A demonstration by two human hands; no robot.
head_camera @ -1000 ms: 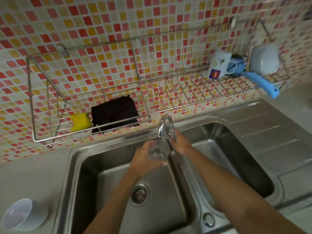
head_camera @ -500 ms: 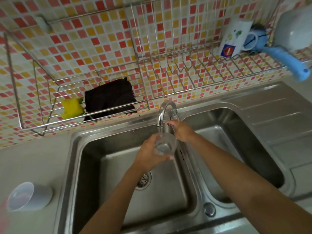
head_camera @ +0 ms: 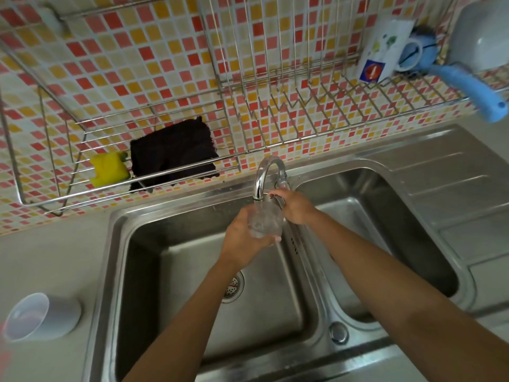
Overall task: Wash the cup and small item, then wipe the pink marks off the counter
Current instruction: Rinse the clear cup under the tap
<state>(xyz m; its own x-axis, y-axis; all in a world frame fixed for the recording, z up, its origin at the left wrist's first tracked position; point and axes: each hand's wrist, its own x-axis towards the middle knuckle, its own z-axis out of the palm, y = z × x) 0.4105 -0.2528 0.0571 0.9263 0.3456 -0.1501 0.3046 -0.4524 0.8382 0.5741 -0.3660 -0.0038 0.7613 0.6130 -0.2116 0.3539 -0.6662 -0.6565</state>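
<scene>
My left hand (head_camera: 242,238) grips a clear cup (head_camera: 265,221) and holds it upright under the spout of the chrome tap (head_camera: 264,177), above the left basin (head_camera: 192,266). Water seems to run into the cup. My right hand (head_camera: 293,206) is closed on the tap's handle just behind the cup. A translucent white plastic cup (head_camera: 41,317) lies on its side on the grey counter (head_camera: 49,257) at the far left. A pink smear (head_camera: 4,357) shows at the frame's left edge, by that cup.
A wire rack (head_camera: 165,175) on the tiled wall holds a yellow sponge (head_camera: 108,169) and a dark cloth (head_camera: 172,155). Further right, the rack holds a white mug (head_camera: 384,51), a blue-handled brush (head_camera: 468,86) and a pale bowl (head_camera: 484,34). The right basin (head_camera: 371,216) and drainboard (head_camera: 454,188) lie to the right.
The view has shifted down and closer to the sink. My left hand still holds the cup under the spout, and my right hand stays at the tap handle.
</scene>
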